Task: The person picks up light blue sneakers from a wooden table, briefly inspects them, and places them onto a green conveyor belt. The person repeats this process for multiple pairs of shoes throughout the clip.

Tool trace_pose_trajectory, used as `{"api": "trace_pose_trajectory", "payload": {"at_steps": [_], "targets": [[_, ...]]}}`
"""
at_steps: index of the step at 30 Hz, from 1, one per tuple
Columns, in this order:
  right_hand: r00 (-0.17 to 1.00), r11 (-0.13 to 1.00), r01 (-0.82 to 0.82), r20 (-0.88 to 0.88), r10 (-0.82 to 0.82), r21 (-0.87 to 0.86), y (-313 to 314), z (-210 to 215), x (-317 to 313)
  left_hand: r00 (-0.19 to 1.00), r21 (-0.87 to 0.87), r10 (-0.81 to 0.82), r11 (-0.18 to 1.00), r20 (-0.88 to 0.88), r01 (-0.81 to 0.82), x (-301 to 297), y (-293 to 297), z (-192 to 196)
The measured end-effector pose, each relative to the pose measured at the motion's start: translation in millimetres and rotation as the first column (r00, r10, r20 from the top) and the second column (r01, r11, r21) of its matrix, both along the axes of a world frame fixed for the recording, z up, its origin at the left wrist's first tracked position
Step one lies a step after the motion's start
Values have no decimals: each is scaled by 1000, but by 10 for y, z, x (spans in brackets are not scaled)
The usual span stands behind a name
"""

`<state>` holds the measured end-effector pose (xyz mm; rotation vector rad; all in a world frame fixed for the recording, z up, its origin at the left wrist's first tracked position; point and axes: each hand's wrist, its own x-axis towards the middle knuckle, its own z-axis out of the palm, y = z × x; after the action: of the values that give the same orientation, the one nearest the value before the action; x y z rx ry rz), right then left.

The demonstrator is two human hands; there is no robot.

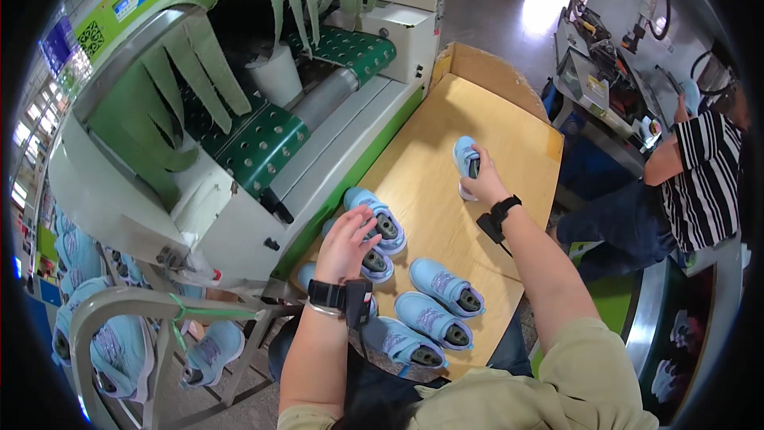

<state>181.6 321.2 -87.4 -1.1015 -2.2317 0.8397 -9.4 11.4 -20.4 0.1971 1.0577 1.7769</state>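
In my right hand is a light blue sneaker, gripped around its heel and opening over the far part of the wooden table. My left hand is open, its fingers apart, beside a pair of light blue sneakers at the table's left edge. The farther sneaker of that pair shows a dark insert in its opening; the nearer one is partly covered by my hand. Three more sneakers lie side by side close to my body: one, a middle one and a nearest one.
A machine with green perforated conveyor belts and hanging green strips stands along the left. Cardboard edges the table's far end. More blue sneakers sit on a metal rack at lower left. A person in a striped shirt works at right.
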Motion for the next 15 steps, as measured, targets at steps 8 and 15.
{"api": "trace_pose_trajectory", "payload": {"at_steps": [8,15], "targets": [[766,776,-625,-124,630,81,-945,282,-526,905,6,9,1000,-426,-8,93,25,197],[721,549,-666,-248,646,-505,-861,357,-484,390,-247,-191,964,-901,-99,10,32,-397]]}}
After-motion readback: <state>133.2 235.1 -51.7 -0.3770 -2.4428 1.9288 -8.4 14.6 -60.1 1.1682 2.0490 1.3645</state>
